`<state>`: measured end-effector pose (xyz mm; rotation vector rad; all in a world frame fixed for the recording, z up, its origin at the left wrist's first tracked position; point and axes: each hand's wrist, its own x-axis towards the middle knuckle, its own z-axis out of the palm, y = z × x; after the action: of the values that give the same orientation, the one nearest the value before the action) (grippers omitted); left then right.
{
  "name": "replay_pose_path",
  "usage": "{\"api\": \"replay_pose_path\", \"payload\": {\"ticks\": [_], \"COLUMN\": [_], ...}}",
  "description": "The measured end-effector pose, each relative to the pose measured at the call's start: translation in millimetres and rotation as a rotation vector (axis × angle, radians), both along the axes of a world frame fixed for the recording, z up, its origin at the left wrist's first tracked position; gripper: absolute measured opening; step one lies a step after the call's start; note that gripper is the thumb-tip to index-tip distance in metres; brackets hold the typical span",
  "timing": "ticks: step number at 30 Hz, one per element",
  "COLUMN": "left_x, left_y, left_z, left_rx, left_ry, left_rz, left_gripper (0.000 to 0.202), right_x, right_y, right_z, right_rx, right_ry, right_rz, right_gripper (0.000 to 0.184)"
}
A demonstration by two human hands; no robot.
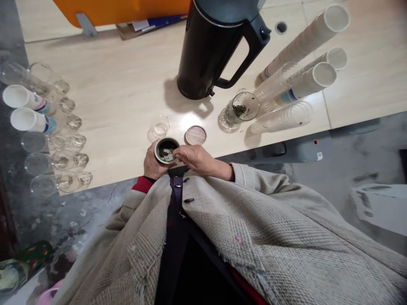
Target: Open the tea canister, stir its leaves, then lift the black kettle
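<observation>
My left hand (154, 163) is wrapped around a small round canister (157, 151) near the table's front edge. Dark loose tea leaves (165, 147) lie inside it. With closed fingers, my right hand (195, 159) grips a small spoon (168, 153) whose tip dips into the canister. Just beyond sits a round wooden lid (196, 135), flat on the table. A small clear cup (158, 129) stands behind my left hand. To the right, a ribbed glass (231, 114) holds some dark tea leaves, and a few bits lie beside it.
A large black kettle (203, 55) stands beyond the lid. Stacked paper cups (305, 40) and clear plastic cups (280, 118) lean at the right. Several stemmed glasses (68, 161) and two paper cups (30, 120) line the left edge. An orange panel (121, 10) is at the back.
</observation>
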<state>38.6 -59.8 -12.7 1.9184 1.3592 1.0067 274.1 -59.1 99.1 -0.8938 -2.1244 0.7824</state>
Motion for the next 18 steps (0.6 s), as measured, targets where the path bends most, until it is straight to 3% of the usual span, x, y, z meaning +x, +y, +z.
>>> {"api": "replay_pose_path", "payload": {"ticks": [6,12,18], "left_x": [0.7,-0.1,-0.2], "left_y": [0.0,-0.1,1.0], "left_z": [6.7,4.2,2.4], "left_rx": [-0.044,-0.028,-0.013], "left_ry": [0.021,0.046,0.069], "left_rz": [-0.001,-0.008,-0.002], "left_gripper": [0.111,0.112,0.115], "right_x": [-3.7,-3.2,-3.4], "right_y": [2.3,2.2,-1.2], "right_z": [-5.5,-6.8,-3.7], "right_rx": [-0.022,-0.090,-0.251], "right_ry": [-0.021,0.009,0.112], "right_rz": [0.038,0.068,-0.010], "right_gripper": [0.020,0.015,0.032]}}
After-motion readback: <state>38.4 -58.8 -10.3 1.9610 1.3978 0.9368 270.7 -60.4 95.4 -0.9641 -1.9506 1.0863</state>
